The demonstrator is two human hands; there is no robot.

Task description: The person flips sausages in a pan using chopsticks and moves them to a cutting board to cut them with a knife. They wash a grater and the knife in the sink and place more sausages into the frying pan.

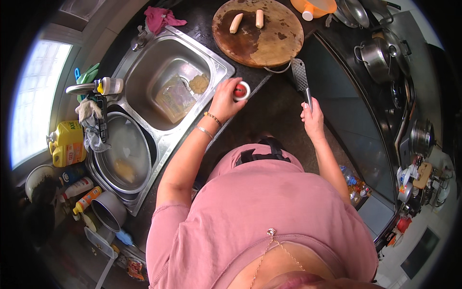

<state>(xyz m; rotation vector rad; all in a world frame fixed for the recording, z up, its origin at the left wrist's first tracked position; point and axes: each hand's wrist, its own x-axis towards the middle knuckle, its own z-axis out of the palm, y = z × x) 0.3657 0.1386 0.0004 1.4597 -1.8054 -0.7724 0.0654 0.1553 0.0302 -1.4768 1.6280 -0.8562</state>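
Observation:
My left hand [229,98] is closed around a small white round container [247,90] with something red inside, above the counter edge by the sink. In my right hand [312,117] is the handle of a metal kitchen tool, perhaps a grater or peeler, with a textured flat blade [299,74] pointing away from me. Its tip is close to the round wooden cutting board [274,47], where two pale, peeled cylindrical pieces of food, one [236,23] at left and one [259,19] at right, lie apart.
A steel sink [144,72] at left holds a clear plastic bag [175,99]. Beside it, a large metal basin [122,155] contains cloudy water. An orange colander [317,5] stands beyond the board. Steel pots [377,59] line the right counter; a yellow bottle [68,142] stands far left.

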